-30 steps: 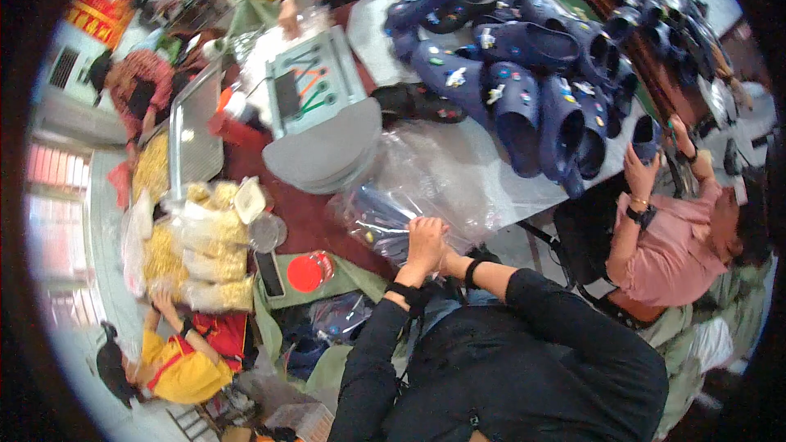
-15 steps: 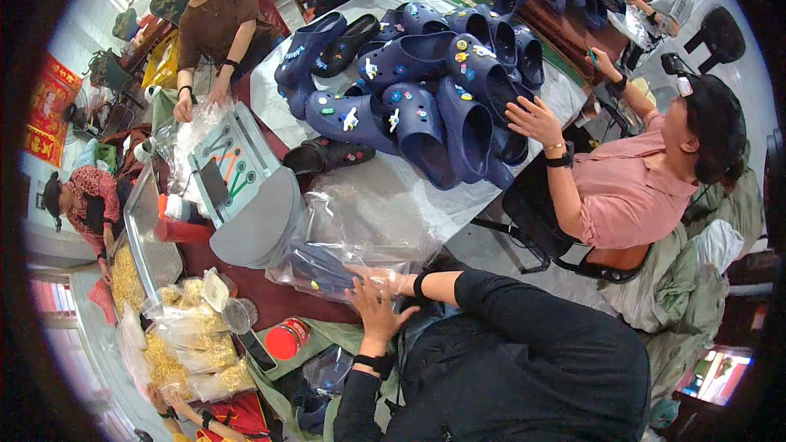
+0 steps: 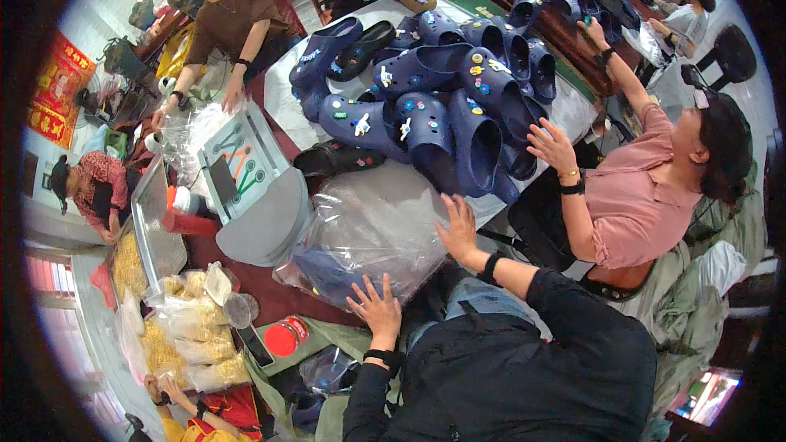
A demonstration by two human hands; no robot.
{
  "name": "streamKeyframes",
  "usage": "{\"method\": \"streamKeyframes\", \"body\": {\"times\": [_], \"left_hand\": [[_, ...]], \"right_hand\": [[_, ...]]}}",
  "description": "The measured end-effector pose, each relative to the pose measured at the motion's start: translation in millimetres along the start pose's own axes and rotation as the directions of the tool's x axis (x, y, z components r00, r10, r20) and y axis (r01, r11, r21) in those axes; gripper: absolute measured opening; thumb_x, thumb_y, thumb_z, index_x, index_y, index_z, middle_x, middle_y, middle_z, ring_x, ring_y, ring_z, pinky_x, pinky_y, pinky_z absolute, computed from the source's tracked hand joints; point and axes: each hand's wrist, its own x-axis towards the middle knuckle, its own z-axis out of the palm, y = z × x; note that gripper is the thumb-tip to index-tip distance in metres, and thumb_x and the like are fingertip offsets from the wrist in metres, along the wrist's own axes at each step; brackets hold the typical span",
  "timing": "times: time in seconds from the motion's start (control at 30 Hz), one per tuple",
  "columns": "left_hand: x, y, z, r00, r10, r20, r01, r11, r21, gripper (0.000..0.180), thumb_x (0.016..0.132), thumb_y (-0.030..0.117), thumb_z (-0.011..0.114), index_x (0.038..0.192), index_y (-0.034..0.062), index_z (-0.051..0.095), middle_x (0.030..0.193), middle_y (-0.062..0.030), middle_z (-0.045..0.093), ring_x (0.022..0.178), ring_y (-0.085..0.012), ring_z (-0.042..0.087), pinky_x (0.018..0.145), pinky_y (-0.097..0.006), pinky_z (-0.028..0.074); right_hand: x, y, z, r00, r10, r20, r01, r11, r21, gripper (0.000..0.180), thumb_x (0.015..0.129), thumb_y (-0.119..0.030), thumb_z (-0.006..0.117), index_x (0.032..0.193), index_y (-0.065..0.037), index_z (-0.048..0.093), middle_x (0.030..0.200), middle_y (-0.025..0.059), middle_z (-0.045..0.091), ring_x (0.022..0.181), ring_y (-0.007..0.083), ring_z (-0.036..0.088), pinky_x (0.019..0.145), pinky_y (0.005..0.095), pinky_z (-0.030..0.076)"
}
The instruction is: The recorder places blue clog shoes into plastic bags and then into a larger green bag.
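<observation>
Two bare hands of the wearer, left hand [image 3: 378, 308] and right hand [image 3: 458, 229], both spread flat; one crumpled clear plastic bag [image 3: 372, 225]; one round red plastic lid [image 3: 286, 336]; one grey half-round tray [image 3: 260, 225]; four other people around the table; navy foam clogs [image 3: 446, 106] piled beyond exact counting.

My left hand [image 3: 377, 309] rests spread at the near edge of a pile of clear plastic bags [image 3: 372, 225] on the table [image 3: 282, 102]; my right hand [image 3: 458, 229] lies on the pile's right side, just before a heap of clogs [image 3: 446, 102] that fills the table's far end. Left of the bags sits a tray of tools [image 3: 241, 168], with a round-lidded jar [image 3: 285, 337] near my left hand. To my right a seated person reaches a hand [image 3: 550, 146] toward the clogs. Two people stand behind the table.
</observation>
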Motion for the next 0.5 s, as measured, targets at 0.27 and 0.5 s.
{"method": "streamKeyframes", "body": {"times": [0.27,0.5], "left_hand": [[-2,-8,21,0.99,0.037,-0.137,-0.02,0.992,0.121,0.071,0.07,0.011,0.059,0.135,0.0157,0.031,0.142,-0.02,0.021,0.129,-0.0487,0.015,0.099,-0.067,0.01],[2,-4,9,0.995,0.078,-0.067,-0.073,0.994,0.086,0.059,0.076,0.013,0.052,0.133,0.0165,0.036,0.139,-0.0212,0.027,0.128,-0.0496,0.019,0.099,-0.067,0.01]], "right_hand": [[26,20,26,0.993,-0.078,0.087,0.114,0.793,-0.598,0.063,0.073,-0.008,0.057,0.132,-0.021,0.039,0.123,0.0133,0.045,0.102,0.034,0.048,0.085,0.0433,0.041],[52,65,-2,0.802,-0.495,0.334,0.583,0.53,-0.615,0.019,0.073,-0.011,0.054,0.092,-0.006,0.057,0.095,0.0076,0.051,0.089,0.0248,0.054,0.073,0.0322,0.049]]}}
